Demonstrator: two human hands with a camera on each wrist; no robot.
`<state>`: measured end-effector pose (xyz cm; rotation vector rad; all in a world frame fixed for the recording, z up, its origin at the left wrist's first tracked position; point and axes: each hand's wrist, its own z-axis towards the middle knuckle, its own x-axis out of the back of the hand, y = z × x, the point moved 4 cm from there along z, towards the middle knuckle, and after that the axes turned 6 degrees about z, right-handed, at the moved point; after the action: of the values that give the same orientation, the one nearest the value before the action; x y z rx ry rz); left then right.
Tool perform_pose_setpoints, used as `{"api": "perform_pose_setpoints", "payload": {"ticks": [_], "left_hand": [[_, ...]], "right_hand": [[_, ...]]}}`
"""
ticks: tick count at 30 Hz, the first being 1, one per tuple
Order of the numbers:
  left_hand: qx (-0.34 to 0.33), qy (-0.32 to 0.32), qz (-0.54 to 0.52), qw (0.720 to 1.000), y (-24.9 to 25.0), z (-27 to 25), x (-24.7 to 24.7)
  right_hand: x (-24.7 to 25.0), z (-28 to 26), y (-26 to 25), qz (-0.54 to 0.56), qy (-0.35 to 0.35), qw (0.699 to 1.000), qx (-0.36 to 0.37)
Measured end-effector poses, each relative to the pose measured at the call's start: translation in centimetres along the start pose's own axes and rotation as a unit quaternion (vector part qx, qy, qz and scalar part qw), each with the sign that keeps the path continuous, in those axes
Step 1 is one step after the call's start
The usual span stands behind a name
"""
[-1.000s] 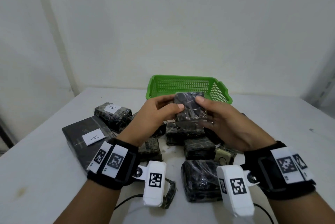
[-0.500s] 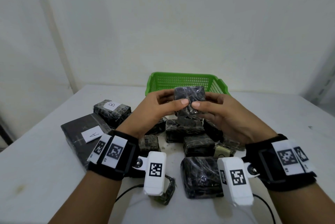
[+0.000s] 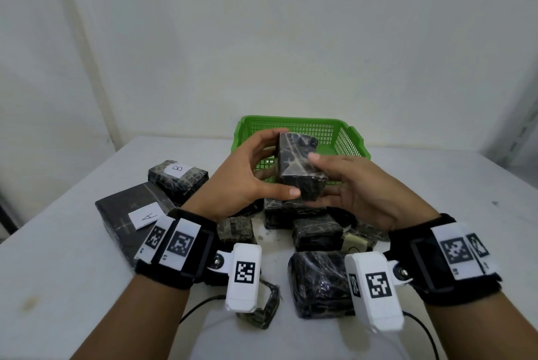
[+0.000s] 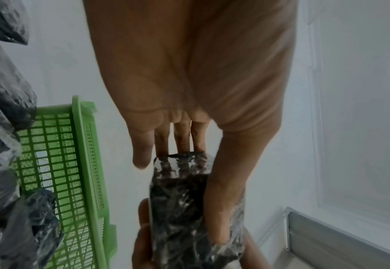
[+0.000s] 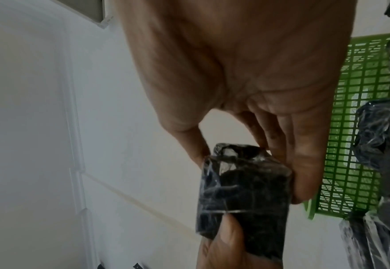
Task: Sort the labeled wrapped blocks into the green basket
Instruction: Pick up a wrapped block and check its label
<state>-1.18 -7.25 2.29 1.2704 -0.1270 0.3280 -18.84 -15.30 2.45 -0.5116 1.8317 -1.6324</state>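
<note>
Plastic-wrapped dark block (image 3: pixel 301 168) held by left hand (image 3: pixel 247 176) and right hand (image 3: pixel 364 187).

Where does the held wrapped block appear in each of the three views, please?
Head: the block is at centre, between both hands, in front of the basket.
Left wrist: bottom centre, basket at left.
Right wrist: bottom centre, basket at right.
Shared landmark: the green basket.

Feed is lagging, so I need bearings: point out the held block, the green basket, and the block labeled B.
held block (image 3: pixel 301 168): head view, its upper face.
green basket (image 3: pixel 348 141): head view, right mesh wall.
block labeled B (image 3: pixel 177 168): head view, its white label.
</note>
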Motion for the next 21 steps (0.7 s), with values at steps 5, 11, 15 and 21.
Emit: {"api": "perform_pose_setpoints", "payload": {"ticks": [5,11,15,21], "left_hand": [[0.037,0.029,-0.052,0.998,0.5,0.1,-0.5],[0.004,0.061,0.003,0.998,-0.2,0.4,0.0],[-0.024,0.027,-0.011,0.999,-0.6,0.3,-0.5],[0.047,-0.015,-0.080,0.996,-0.7,0.2,-1.7]], "right_hand": [[0.6,0.6,0.5,-0.022,0.036,0.997,0.059],[0.6,0.0,0.1,-0.030,0.026,0.998,0.041],[0.1,-0.5,-0.1,0.009,0.012,1.000,0.020],[0.6,-0.4,-0.1,0.030,0.001,0.997,0.074]]}}
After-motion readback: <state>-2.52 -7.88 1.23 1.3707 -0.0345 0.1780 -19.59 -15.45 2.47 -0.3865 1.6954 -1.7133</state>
